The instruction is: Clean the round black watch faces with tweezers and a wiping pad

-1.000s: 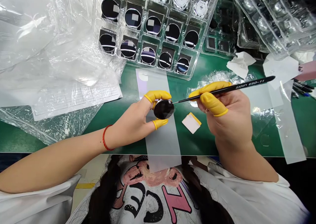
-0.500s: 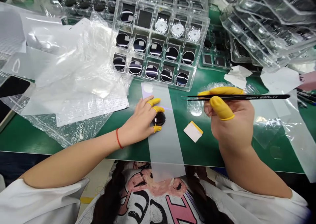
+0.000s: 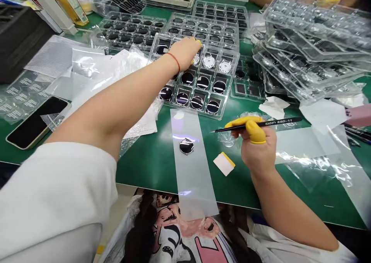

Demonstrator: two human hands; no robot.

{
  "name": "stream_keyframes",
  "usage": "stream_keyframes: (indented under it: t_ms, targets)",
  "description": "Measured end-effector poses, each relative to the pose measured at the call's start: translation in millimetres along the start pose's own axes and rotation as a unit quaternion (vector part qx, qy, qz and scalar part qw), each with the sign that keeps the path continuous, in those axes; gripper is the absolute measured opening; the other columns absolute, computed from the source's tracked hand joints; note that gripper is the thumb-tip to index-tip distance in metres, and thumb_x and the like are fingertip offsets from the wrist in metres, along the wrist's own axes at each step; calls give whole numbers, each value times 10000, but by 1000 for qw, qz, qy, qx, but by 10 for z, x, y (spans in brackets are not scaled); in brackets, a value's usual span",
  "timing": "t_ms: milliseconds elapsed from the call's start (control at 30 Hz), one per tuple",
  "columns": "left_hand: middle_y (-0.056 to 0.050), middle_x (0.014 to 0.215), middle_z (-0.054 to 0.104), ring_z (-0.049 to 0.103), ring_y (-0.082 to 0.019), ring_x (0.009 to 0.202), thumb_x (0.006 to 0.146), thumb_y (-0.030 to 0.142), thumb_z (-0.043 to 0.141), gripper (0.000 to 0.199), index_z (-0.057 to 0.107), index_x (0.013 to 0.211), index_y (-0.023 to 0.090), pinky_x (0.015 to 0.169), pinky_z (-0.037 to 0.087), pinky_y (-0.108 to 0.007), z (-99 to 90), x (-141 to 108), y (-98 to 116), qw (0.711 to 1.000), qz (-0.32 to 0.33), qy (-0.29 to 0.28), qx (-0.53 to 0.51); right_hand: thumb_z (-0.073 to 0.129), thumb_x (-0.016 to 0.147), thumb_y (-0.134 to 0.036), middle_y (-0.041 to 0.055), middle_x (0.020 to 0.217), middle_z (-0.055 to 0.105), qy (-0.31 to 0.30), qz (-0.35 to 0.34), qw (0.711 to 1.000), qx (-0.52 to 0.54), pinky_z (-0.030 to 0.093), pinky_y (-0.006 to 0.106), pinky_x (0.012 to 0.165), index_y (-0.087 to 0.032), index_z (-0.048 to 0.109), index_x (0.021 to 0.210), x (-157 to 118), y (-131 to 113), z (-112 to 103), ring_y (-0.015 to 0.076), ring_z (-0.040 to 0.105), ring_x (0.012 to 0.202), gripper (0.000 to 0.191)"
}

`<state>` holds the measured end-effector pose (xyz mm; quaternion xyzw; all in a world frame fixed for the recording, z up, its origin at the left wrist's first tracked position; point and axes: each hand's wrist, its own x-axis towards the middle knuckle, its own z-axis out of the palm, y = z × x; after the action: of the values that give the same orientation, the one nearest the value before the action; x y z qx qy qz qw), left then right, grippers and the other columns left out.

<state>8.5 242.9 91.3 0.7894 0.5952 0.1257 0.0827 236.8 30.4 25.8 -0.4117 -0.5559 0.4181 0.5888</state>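
Note:
My left hand [image 3: 185,52] reaches over a clear plastic tray [image 3: 224,110], its yellow-capped fingertips apart around a silver watch-like disc [image 3: 197,59] in the top row. The hand covers part of that row, and I cannot tell whether the fingers touch the disc. My right hand [image 3: 257,143], with yellow finger cots, grips black tweezers [image 3: 278,122] whose tips point left above the table. A round dark glossy disc [image 3: 186,146] lies on a translucent film strip [image 3: 195,178] in front of me. Beside the strip is a small white pad with a yellow edge [image 3: 224,164].
Stacked clear trays [image 3: 307,58] stand at the right, with a co-worker's hands behind them. More filled trays [image 3: 131,31] lie at the back. At the left are plastic sheets [image 3: 89,68] and a phone [image 3: 37,122]. Film scraps [image 3: 304,145] lie right of my right hand.
My left hand has left the dark disc on the strip and moved up to the tray's top row. The right hand still holds the tweezers, now tilted. The view has shifted, showing more of the back.

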Motion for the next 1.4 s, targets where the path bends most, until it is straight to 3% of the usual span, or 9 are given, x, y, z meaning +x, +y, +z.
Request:
stream_keyframes:
  t_ms: [233, 367, 433, 533, 667, 867, 1133, 1300, 1400]
  targets:
    - [-50, 1227, 600, 443, -343, 1402, 856, 72, 640, 229, 683, 1081, 78, 1212, 315, -633, -247, -91, 156, 994, 74, -30, 72, 610, 952, -444, -4, 760, 643, 8, 64, 995, -74, 528, 252, 638, -229, 686, 821, -9, -17, 15, 98, 601, 665, 263]
    - [-24, 1155, 605, 504, -321, 1332, 805, 105, 736, 315, 689, 1114, 149, 1147, 372, -586, -196, -855, 320, 978, 203, -5, 35, 746, 838, -463, -17, 819, 652, -46, 163, 985, -41, 352, 205, 438, -242, 697, 1002, 24, -54, 70, 43, 438, 506, 280]
    - [0, 925, 667, 647, -259, 1069, 818, 173, 726, 107, 683, 915, 188, 1189, 306, -618, -25, -1317, 343, 937, 340, -4, -76, 796, 765, -524, -32, 749, 609, -105, 221, 970, 11, 252, 201, 408, -221, 681, 967, 15, -82, 120, 28, 353, 469, 382]
    - [-6, 1028, 684, 647, -211, 1052, 838, 103, 644, 146, 615, 899, 233, 1214, 294, -590, 301, -1891, 292, 897, 390, 21, -206, 852, 689, -537, -74, 594, 459, -231, 308, 921, 58, 190, 202, 412, -193, 643, 855, -40, -118, 223, 26, 291, 460, 436]
    - [-71, 1201, 637, 611, -233, 1138, 843, 179, 677, 275, 572, 1090, 239, 1037, 490, -479, 641, -2303, 226, 915, 263, 51, -301, 887, 658, -466, -36, 712, 537, -242, 286, 926, 41, 311, 206, 460, -183, 627, 844, -118, -93, 346, 67, 468, 600, 427]
    - [-48, 1077, 632, 648, -139, 734, 800, 244, 738, 766, 315, 1438, 240, 567, 531, -262, 912, -2539, 336, 881, 103, -72, -456, 770, 812, -423, 3, 931, 624, -184, 183, 964, -63, 543, 309, 767, -220, 586, 990, -225, 49, 402, 138, 615, 865, 326]
    - [-69, 1259, 610, 667, -256, 1149, 827, 342, 756, 545, 496, 1296, 244, 953, 580, -396, 831, -2542, 423, 874, 45, -14, -483, 649, 914, -389, 52, 974, 656, -235, -57, 926, -290, 545, 410, 826, -271, 613, 903, -421, -111, 454, 224, 624, 969, 124]
    - [-98, 1290, 575, 607, -274, 1250, 809, 360, 728, 633, 428, 1355, 243, 928, 583, -388, 789, -2553, 422, 852, -16, -58, -520, 650, 844, -103, 49, 1045, 631, -1, 20, 939, -342, 460, 319, 751, -250, 521, 934, 135, 63, -46, 131, 578, 826, 216]
    - [-97, 1285, 562, 636, -258, 1179, 793, 367, 723, 674, 387, 1366, 249, 879, 585, -386, 785, -2557, 409, 846, -17, -70, -529, 746, 717, -56, 70, 998, 594, 59, 159, 836, -522, 415, 381, 850, -232, 478, 832, 476, 259, -394, 152, 540, 826, 341]
